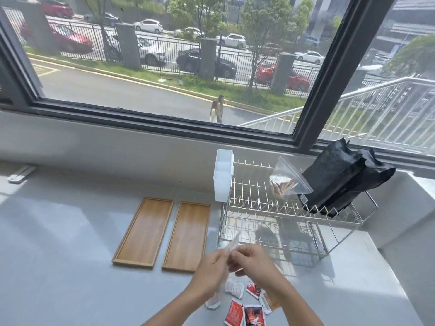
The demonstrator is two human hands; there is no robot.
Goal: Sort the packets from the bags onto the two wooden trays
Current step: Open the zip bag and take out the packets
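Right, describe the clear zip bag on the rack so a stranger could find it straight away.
Start at the wire dish rack on the counter, right of the two wooden trays. On its upper tier, the clear zip bag leans just left of the black bags. It is the only see-through one, and small brownish packets show bunched in its lower corner.
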